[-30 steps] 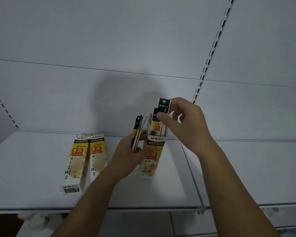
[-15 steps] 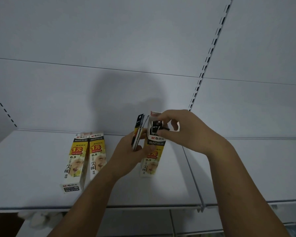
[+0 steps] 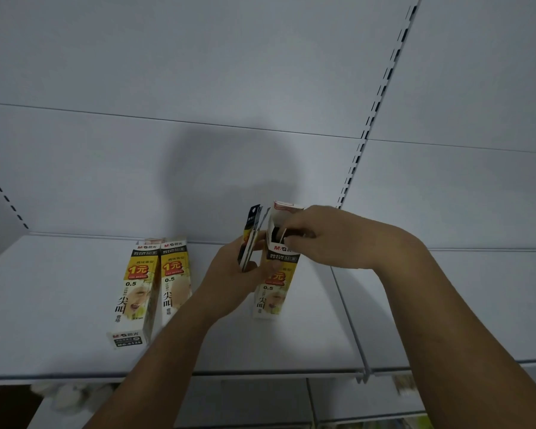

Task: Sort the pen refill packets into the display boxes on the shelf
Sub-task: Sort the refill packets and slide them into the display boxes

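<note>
A tall white-and-yellow display box [image 3: 274, 286] stands open-topped on the white shelf [image 3: 59, 305], its flap [image 3: 287, 207] raised. My right hand [image 3: 328, 235] sits at the box's mouth, fingers pinching a black-topped refill packet [image 3: 279, 233] sunk almost fully inside. My left hand [image 3: 239, 280] is just left of the box and grips a thin stack of refill packets [image 3: 251, 238] upright, while its thumb touches the box front. Two more display boxes [image 3: 150, 289] stand side by side at the left.
The shelf's back panel [image 3: 260, 88] rises behind with slotted uprights [image 3: 375, 106]. A seam [image 3: 347, 320] splits this shelf from the one on the right. Lower shelves with blurred goods [image 3: 65, 394] show beneath the front edge.
My right hand has come down with the packet, lowering it from above the box into its open top. The left hand keeps its stack beside the box.
</note>
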### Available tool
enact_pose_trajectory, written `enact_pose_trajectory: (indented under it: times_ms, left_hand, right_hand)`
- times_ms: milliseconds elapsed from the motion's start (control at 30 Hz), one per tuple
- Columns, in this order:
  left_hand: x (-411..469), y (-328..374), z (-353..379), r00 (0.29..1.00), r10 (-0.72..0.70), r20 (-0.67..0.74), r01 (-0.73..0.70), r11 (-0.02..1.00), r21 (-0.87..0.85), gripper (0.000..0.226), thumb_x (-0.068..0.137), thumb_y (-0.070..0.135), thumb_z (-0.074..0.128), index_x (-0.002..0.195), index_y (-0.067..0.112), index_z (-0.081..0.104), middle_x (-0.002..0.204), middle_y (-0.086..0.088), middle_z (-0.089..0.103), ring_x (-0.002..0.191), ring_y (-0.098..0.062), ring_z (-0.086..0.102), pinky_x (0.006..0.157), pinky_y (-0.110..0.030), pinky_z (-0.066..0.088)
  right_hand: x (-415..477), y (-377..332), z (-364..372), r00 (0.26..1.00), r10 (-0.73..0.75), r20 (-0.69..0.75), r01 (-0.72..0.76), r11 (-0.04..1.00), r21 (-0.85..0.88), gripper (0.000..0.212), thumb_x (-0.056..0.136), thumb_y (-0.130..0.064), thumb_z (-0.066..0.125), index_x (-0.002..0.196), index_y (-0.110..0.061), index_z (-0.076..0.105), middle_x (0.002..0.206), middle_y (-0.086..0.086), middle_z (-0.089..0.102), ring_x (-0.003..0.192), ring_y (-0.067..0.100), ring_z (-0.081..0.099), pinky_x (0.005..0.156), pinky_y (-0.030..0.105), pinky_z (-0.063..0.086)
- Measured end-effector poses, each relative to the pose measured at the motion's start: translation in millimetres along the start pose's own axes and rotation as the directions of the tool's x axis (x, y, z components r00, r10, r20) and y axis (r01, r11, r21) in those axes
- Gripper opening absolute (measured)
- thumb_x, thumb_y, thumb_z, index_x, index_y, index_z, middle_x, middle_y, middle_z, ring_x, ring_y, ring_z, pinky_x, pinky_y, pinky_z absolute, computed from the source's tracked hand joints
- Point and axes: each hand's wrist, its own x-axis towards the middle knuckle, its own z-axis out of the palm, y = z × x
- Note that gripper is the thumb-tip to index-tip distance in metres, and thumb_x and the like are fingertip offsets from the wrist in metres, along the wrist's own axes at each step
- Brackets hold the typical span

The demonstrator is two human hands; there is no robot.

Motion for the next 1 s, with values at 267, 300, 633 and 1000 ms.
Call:
enact_pose_trajectory:
  times_ms: [267, 300, 633, 1000]
  left_hand:
    - [1.2, 0.4, -0.6, 1.000, -0.013, -0.019, 0.012, 1.000, -0.015, 0.038, 0.096, 0.012, 0.073, 0.133, 0.019, 0.065, 0.096, 0.008, 0.076, 0.049, 0.000, 0.058, 0.052, -0.014, 0.048]
    - [1.1, 0.7, -0.1, 1.000, -0.010, -0.018, 0.010, 1.000, -0.010, 0.039, 0.096, 0.012, 0.073, 0.133, 0.019, 0.065, 0.098, 0.007, 0.077, 0.049, 0.000, 0.058, 0.052, -0.014, 0.048]
    - [0.9, 1.4, 0.4, 1.000, -0.001, -0.029, 0.001, 1.000, -0.009, 0.035, 0.095, 0.015, 0.075, 0.124, 0.032, 0.066, 0.103, 0.016, 0.078, 0.049, 0.000, 0.058, 0.054, -0.015, 0.050]
    - [0.4, 2.2, 0.8, 1.000, 0.013, -0.024, -0.013, 1.000, 0.013, 0.037, 0.096, 0.018, 0.074, 0.132, 0.018, 0.067, 0.081, 0.018, 0.074, 0.048, 0.001, 0.057, 0.052, -0.013, 0.046]
  right_hand:
    - [4.7, 1.0, -3.6, 0.996, -0.025, -0.084, 0.016, 0.995, -0.102, 0.024, 0.103, -0.019, 0.059, 0.114, -0.026, 0.079, 0.097, -0.009, 0.073, 0.079, 0.004, 0.063, 0.071, 0.019, 0.048]
    - [5.5, 0.3, -3.8, 0.998, -0.013, -0.064, 0.005, 0.994, -0.113, 0.025, 0.104, -0.019, 0.058, 0.113, -0.025, 0.080, 0.095, -0.005, 0.073, 0.079, 0.009, 0.064, 0.073, 0.026, 0.052]
    - [-1.9, -7.4, -6.2, 0.995, -0.022, -0.095, 0.015, 0.997, -0.069, 0.011, 0.096, -0.023, 0.069, 0.102, -0.023, 0.079, 0.092, -0.010, 0.071, 0.078, -0.008, 0.063, 0.069, 0.013, 0.051]
    - [3.1, -7.2, 10.4, 0.998, -0.006, -0.065, -0.001, 0.995, -0.104, 0.019, 0.095, -0.043, 0.071, 0.099, -0.025, 0.073, 0.088, -0.007, 0.072, 0.072, 0.009, 0.065, 0.066, 0.034, 0.056]
